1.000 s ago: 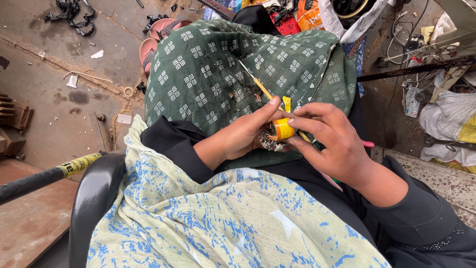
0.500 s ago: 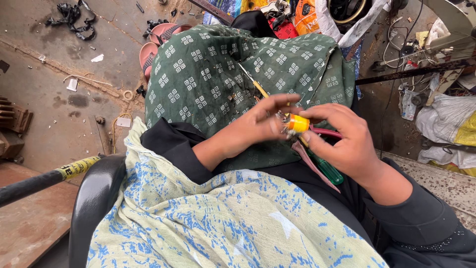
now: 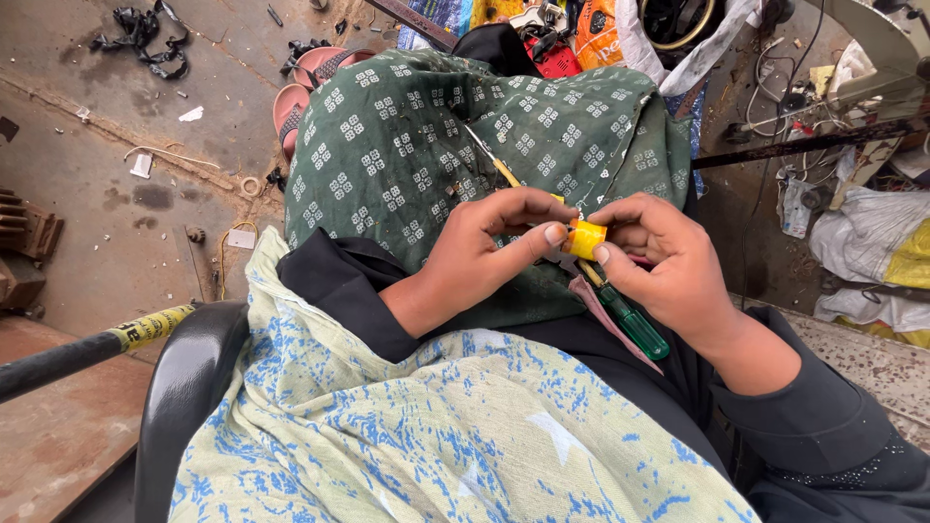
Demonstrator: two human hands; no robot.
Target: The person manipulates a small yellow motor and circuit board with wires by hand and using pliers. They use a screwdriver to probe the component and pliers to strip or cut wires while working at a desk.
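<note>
**Holding the small yellow part steady over the lap**

Position: the yellow part [image 3: 585,238] sits between both hands, above the green patterned cloth [image 3: 407,145] that covers the knees. The left hand [image 3: 480,254] pinches its near side between thumb and fingers. The right hand [image 3: 668,261] closes on its far side with thumb and forefinger, and the green-handled screwdriver [image 3: 635,324] is tucked under the same palm, handle pointing down toward the lap. A thin yellow-tipped rod [image 3: 499,167] runs up and away from the part across the cloth.

Procedure, as a judgement: keep both pinches close to the part so it cannot twist. Rest the wrists on the lap for support. Keep the screwdriver trapped firmly, since a loose handle could slide off the cloth to the concrete floor [image 3: 145,116]. Small pieces dropped here would be hard to recover.

Change from the earlier frames: one second ago the right hand covered the part from above; it now grips from the side. The screwdriver handle, hidden then, is now exposed below the palm. The left hand has kept its place.
</note>
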